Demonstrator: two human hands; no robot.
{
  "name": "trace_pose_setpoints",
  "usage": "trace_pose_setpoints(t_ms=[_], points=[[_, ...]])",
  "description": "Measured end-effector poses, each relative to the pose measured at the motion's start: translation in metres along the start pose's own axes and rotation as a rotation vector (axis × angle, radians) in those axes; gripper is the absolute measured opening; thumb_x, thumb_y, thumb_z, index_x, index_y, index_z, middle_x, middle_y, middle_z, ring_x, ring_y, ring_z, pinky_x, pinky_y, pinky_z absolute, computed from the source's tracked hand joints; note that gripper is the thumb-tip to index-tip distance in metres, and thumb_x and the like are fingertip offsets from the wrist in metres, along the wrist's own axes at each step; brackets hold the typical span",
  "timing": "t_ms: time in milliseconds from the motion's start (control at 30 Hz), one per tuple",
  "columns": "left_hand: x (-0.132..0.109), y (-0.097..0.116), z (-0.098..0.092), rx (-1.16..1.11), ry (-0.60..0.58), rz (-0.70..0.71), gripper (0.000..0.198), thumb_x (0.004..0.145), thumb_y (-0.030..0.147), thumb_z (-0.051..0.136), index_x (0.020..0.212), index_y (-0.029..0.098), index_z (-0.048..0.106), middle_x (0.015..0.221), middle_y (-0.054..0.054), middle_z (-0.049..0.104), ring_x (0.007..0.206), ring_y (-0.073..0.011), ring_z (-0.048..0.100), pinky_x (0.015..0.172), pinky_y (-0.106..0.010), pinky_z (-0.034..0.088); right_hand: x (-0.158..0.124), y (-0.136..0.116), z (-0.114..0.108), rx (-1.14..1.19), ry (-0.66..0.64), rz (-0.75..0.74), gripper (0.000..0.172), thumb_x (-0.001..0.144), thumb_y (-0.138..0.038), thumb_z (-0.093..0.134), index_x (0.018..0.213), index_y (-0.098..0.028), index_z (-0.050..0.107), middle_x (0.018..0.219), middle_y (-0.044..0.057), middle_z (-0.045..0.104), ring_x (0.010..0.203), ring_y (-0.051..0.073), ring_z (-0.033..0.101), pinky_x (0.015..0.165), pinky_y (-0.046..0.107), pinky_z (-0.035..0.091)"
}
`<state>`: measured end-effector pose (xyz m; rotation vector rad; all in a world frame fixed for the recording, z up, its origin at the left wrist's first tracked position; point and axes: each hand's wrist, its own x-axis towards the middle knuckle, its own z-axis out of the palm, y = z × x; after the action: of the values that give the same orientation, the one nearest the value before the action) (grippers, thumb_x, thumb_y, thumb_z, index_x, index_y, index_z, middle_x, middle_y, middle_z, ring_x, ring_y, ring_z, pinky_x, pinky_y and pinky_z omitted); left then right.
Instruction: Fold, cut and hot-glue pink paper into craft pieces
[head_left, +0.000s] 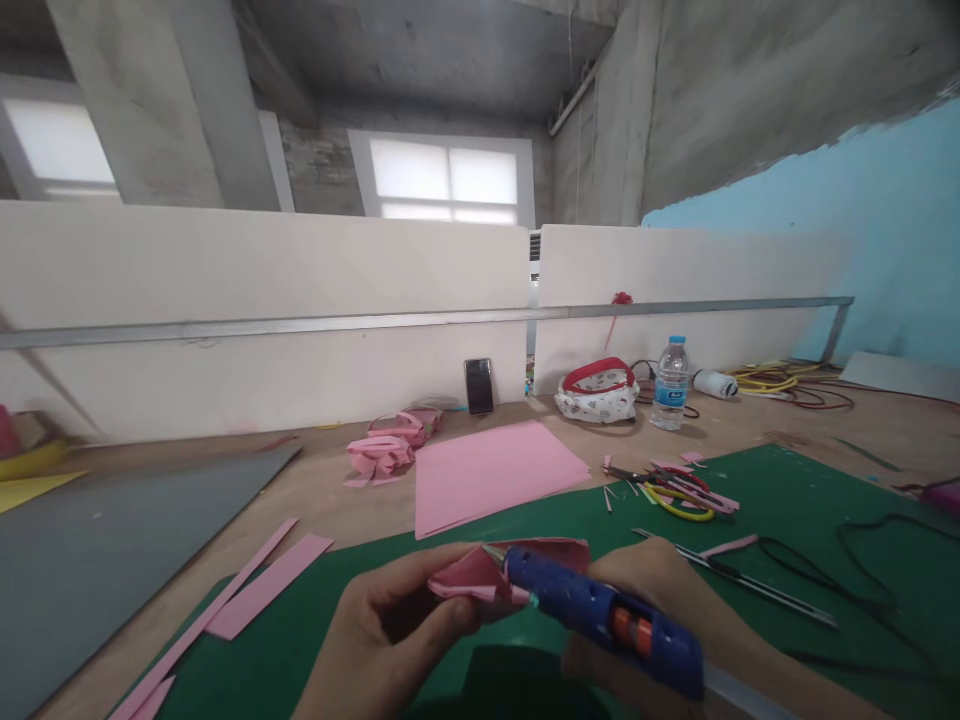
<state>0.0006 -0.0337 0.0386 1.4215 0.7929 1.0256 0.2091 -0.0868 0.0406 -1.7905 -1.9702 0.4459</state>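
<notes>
My left hand (382, 630) is closed around a folded pink paper piece (480, 575), held just above the green cutting mat (315, 620). My right hand (652, 590) grips a blue glue gun (607, 618) with an orange trigger. The gun's metal tip touches the top of the pink piece. Both hands sit low in the middle of the view.
A stack of pink paper sheets (491, 470) lies beyond the hands, with curled pink pieces (390, 445) to its left and pink strips (255, 585) on the wooden table. Scissors (675, 492), a metal ruler (739, 577), a black cord (862, 580), a water bottle (670, 383), a phone (478, 386) and a pouch (598, 392) stand further back.
</notes>
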Motion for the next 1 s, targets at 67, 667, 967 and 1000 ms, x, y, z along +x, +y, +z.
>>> trace_pose_setpoints(t_ms=[67,667,967,1000], points=[[0.0,0.0,0.0,-0.013,0.013,0.0,0.024,0.062,0.036,0.079,0.083,0.026,0.077,0.071,-0.002,0.076,0.066,-0.0174,0.069,0.062,-0.02,0.055,0.0,0.002,0.001,0.005,0.017,-0.041,0.032,0.057,-0.043,0.07,0.049,-0.017,0.054,0.047,-0.003,0.047,0.046,0.009,0.039,0.046,0.021,0.026],[0.002,0.005,0.002,-0.559,0.137,-0.191,0.019,0.066,0.01,0.066,0.081,0.017,0.074,0.091,-0.006,0.074,0.096,-0.0224,0.067,0.084,-0.03,0.055,0.012,0.003,0.007,0.894,0.44,0.0,0.029,0.065,-0.032,0.075,0.085,-0.02,0.058,0.098,0.006,0.066,0.089,0.022,0.064,0.081,0.036,0.051],[0.0,-0.014,0.004,-0.121,-0.016,-0.089,0.032,0.058,0.039,0.081,0.086,0.025,0.076,0.081,-0.003,0.075,0.084,-0.0228,0.066,0.068,-0.025,0.053,0.003,-0.008,0.001,0.591,0.321,-0.033,0.008,0.073,-0.026,0.058,0.07,-0.021,0.054,0.069,0.001,0.058,0.067,0.017,0.054,0.063,0.028,0.049],[0.0,-0.012,0.004,-0.047,-0.027,-0.055,0.028,0.06,0.039,0.08,0.085,0.025,0.077,0.079,-0.003,0.075,0.083,-0.0222,0.065,0.068,-0.023,0.051,0.003,-0.009,-0.001,0.572,0.314,-0.026,0.009,0.072,-0.027,0.058,0.068,-0.021,0.053,0.068,0.001,0.056,0.066,0.017,0.052,0.061,0.028,0.048]])
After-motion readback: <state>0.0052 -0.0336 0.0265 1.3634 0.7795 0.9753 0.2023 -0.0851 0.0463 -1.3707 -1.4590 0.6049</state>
